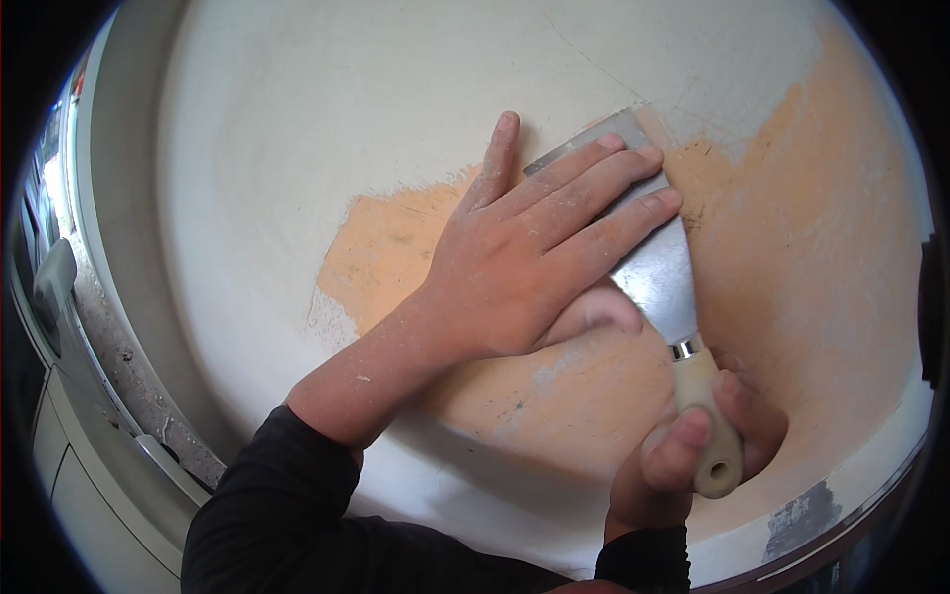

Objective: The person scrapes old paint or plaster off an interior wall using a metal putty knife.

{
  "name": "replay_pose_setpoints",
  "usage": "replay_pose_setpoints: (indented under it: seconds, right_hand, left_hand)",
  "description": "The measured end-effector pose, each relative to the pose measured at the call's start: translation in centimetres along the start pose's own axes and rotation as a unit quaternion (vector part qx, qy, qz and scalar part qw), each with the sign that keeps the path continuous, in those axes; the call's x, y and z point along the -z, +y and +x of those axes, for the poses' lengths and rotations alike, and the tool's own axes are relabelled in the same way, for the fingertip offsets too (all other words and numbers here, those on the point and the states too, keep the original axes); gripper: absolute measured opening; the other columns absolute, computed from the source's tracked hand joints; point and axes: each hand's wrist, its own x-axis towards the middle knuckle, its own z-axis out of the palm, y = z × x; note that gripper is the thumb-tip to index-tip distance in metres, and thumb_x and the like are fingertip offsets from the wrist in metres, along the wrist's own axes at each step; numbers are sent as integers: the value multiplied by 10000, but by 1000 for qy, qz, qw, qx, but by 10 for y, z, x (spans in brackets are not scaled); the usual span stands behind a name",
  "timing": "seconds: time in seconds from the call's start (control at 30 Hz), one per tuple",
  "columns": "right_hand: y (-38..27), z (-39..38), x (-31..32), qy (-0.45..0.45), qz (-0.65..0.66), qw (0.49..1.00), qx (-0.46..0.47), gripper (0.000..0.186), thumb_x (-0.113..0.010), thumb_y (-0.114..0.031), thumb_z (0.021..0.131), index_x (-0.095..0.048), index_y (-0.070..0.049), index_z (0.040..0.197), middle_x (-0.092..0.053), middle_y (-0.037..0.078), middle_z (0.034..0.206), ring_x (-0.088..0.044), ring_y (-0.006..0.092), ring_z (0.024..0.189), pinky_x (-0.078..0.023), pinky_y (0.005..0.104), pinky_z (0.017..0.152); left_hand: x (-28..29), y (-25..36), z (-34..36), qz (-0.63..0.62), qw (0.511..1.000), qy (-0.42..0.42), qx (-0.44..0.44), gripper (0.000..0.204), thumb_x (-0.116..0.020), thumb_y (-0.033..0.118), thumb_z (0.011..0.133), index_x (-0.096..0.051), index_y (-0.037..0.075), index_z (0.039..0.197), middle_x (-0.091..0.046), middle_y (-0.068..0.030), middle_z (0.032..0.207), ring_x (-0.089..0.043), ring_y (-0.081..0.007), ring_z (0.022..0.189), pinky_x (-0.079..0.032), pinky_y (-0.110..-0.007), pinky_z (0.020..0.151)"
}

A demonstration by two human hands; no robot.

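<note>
A wide putty knife [661,282] lies with its metal blade against a pale panel that carries orange-tan patches. My right hand [747,416] is closed around its cream handle [711,426], which points toward the lower right. Across the blade lies my left hand [539,247], fingers stretched out and several fingertips pressing on the metal. Its thumb shows beneath the palm, beside the blade. Fine dust speckles this hand. The blade's leading edge rests where the pale surface meets the orange coat [772,198]; part of the blade is hidden under my fingers.
A smaller orange patch [386,247] sits left of my hand. Fine cracks and scratches mark the pale panel [327,99]. A grey smear [804,517] is near the panel's lower right rim. At the far left, beyond the panel's edge, stands a car [79,485] with a door handle.
</note>
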Motion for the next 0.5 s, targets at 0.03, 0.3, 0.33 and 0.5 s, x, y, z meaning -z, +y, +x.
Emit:
replay_pose_setpoints:
  seconds: [0.03, 0.3, 0.33, 0.5]
  right_hand:
    - [-1, -3, 1, 5, -13, 1000, -7, 388, -744, -278, 863, -527, -80, 1116, -508, 49, 756, -469, 184, 568, -438, 348, 533]
    - [4, -14, -9, 38, -11, 991, 124, 344, -690, -366, 902, -553, -84, 1045, -467, 12, 704, -425, 143, 534, -396, 315, 500]
    - [2, -13, -10, 36, -12, 990, 133, 335, -673, -373, 913, -559, -83, 1035, -468, 8, 704, -416, 136, 527, -383, 305, 490]
    - [-6, -9, -14, 24, -13, 996, 89, 298, -658, -341, 920, -558, -77, 1018, -471, 9, 729, -396, 134, 528, -366, 296, 479]
  left_hand:
    - [3, 0, 0, -15, 1000, 3, 3, 814, -353, 740, 870, -638, 97, 1279, -612, -155, 1316, -588, -328, 1231, -69, -522, 1203]
    - [10, 4, -17, -50, 997, 16, -53, 754, -515, 705, 807, -707, 58, 1142, -676, -186, 1166, -655, -351, 1111, -433, -493, 1046]
    - [8, 3, -19, -52, 997, 27, -46, 754, -520, 695, 812, -702, 43, 1145, -674, -200, 1164, -651, -364, 1113, -455, -483, 1026]
    - [11, 0, -22, -66, 996, 14, -58, 757, -510, 663, 841, -681, -4, 1156, -658, -239, 1187, -641, -406, 1111, -503, -480, 966]
